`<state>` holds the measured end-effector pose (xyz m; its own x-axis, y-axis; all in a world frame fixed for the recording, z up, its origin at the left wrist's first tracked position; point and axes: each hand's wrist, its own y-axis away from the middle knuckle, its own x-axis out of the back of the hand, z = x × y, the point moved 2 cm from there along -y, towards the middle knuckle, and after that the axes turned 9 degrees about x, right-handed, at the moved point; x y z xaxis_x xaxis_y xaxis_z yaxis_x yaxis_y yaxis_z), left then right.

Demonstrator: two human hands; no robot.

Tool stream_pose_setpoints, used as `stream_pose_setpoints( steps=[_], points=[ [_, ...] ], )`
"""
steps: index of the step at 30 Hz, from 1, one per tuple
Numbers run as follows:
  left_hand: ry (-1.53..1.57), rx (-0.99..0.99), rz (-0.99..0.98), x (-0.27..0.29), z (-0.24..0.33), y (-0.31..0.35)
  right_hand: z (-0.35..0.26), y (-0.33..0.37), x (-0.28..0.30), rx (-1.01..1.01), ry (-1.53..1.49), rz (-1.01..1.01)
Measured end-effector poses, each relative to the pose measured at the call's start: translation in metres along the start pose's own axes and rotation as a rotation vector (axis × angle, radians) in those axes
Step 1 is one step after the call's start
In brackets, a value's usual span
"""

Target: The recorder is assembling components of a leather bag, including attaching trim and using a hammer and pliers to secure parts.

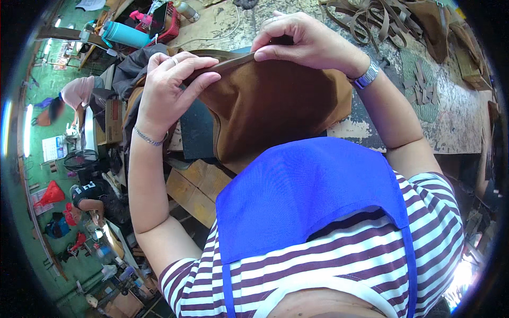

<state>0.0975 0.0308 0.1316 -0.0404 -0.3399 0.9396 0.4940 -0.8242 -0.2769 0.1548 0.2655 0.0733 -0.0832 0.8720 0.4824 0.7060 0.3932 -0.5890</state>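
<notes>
A large piece of brown cloth [270, 100] hangs in front of me, with a darker olive-brown edge strip [231, 64] along its top. My left hand [172, 79] pinches this edge between thumb and fingers. To its right, my right hand [299, 40] grips the same edge, thumb on the near side. Between the two hands the strip runs fairly straight, tilted up toward the right. Below, the cloth drapes in soft folds down to my blue apron [297, 196]. Whether it is a finished bag or a loose panel, I cannot tell.
A worn workbench [360, 130] carries a tangle of straps [371, 18] at far right and small strips [422, 85] on a green mat. A teal bottle [127, 34] and red basket [170, 24] stand far left. Dark cloth [132, 69] lies beside my left hand. Other people work at left.
</notes>
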Motion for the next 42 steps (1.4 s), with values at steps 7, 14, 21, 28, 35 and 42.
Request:
stream_pose_setpoints(
  steps=[7,14,21,28,35,42],
  points=[
    [-0.038,-0.005,0.014,0.003,0.009,0.007,-0.008,-0.003,-0.004,0.011,0.050,-0.072],
    [-0.001,0.004,0.045,0.007,0.018,0.008,-0.016,-0.004,-0.013,0.004,0.177,-0.093],
    [0.000,0.013,0.029,0.006,0.022,0.010,-0.017,-0.006,-0.023,0.166,0.128,0.019],
    [-0.030,0.062,-0.067,0.011,0.009,0.017,-0.023,-0.016,-0.035,0.170,0.069,0.021],
    [-0.109,0.165,0.111,0.026,-0.014,0.035,0.001,-0.042,-0.025,0.272,0.127,0.059],
    [-0.152,0.200,0.100,0.027,0.007,0.036,0.007,-0.038,-0.023,0.095,-0.023,-0.061]
  ],
)
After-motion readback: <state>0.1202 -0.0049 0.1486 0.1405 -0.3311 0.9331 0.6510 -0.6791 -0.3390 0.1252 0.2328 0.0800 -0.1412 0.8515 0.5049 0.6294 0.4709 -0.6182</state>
